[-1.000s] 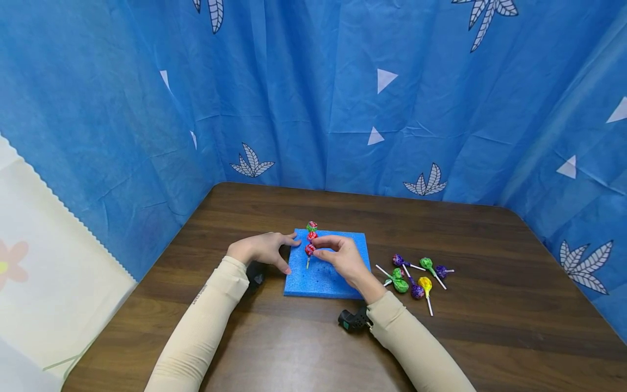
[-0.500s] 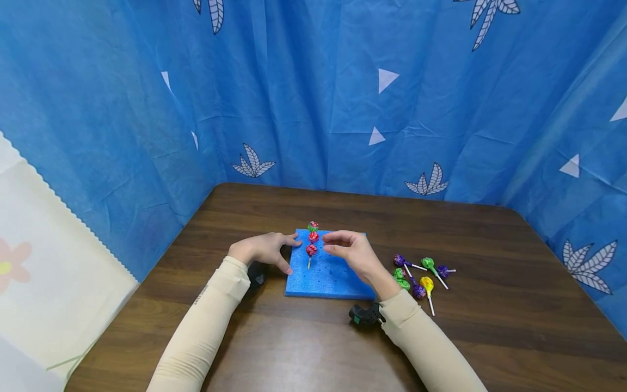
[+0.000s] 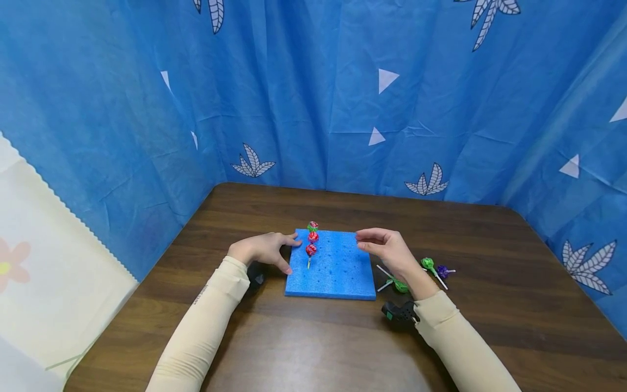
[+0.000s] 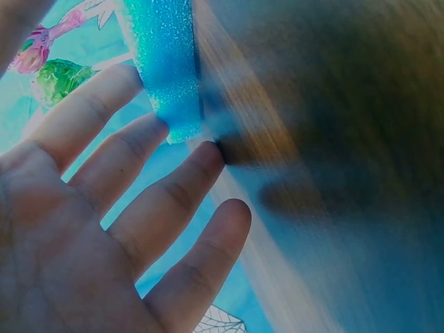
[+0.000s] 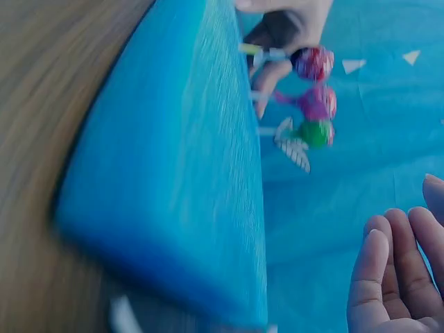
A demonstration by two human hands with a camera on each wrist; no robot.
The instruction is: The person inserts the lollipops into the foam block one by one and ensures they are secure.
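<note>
A blue foam board [image 3: 343, 267] dotted with small holes lies on the table. Three lollipops stand upright in a line near its left side: a red-and-green lollipop [image 3: 313, 226] at the back, a red lollipop [image 3: 313, 237] in the middle, and a darker red lollipop [image 3: 311, 250] in front. My left hand [image 3: 266, 250] rests against the board's left edge, fingers spread and thumb apart; the left wrist view shows its fingers [image 4: 159, 208] along the board. Over the board's right edge hovers my right hand [image 3: 389, 251], fingers gently bent, holding nothing.
Loose lollipops lie right of the board, among them a green lollipop [image 3: 428, 264], a purple lollipop [image 3: 443, 271] and another green lollipop [image 3: 401, 286]. My right hand and forearm hide part of this pile. A blue curtain [image 3: 313, 109] hangs behind the wooden table [image 3: 303, 337].
My right hand has let go of the front red lollipop and moved right across the board, now covering some loose lollipops. The left hand has stayed at the board's edge.
</note>
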